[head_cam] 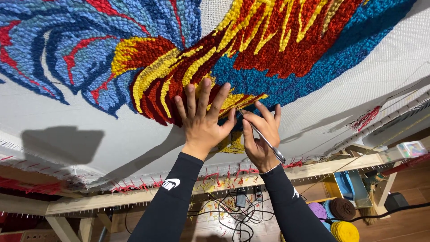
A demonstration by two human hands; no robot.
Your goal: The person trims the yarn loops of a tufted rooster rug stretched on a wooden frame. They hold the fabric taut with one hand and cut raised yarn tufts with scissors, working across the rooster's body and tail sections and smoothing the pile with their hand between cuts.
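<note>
I judge this as trimming or tidying the pile on the tufted rug (215, 49) stretched on the wooden frame (134, 201): the work sits in the red and yellow loops just under my fingertips. My left hand (202, 121) lies flat on the yarn, fingers spread apart. My right hand (262, 136) is closed around a slim metal tool (266, 141), its tip just beyond the thumb. The next cut calls for steadying the pile and a small, careful nip.
</note>
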